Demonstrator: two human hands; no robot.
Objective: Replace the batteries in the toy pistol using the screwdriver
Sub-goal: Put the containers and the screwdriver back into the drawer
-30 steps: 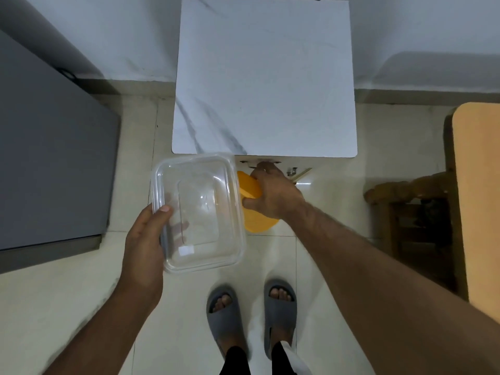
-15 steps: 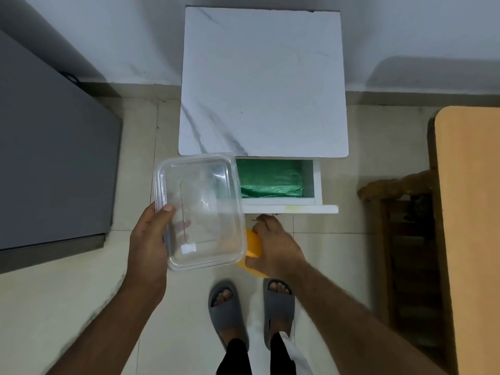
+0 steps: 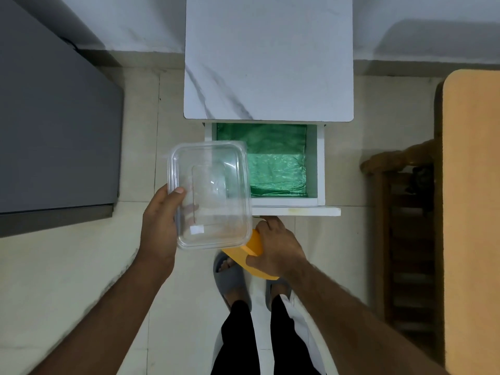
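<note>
Pale floor tiles (image 3: pixel 81 266) fill the head view as we look down at a white marble-patterned table (image 3: pixel 267 58) against the wall. Its drawer (image 3: pixel 320 163) stands pulled open, lined with green plastic (image 3: pixel 276 169). Our left hand (image 3: pixel 159 234) holds a clear plastic container (image 3: pixel 209 193) by its near-left corner, thumb curled over the rim. Our right hand (image 3: pixel 276 250), just below the drawer front, has its grip closed around an orange object (image 3: pixel 253 246); we cannot tell whether it is the toy pistol. Grey slippers (image 3: pixel 230 280) show below.
</note>
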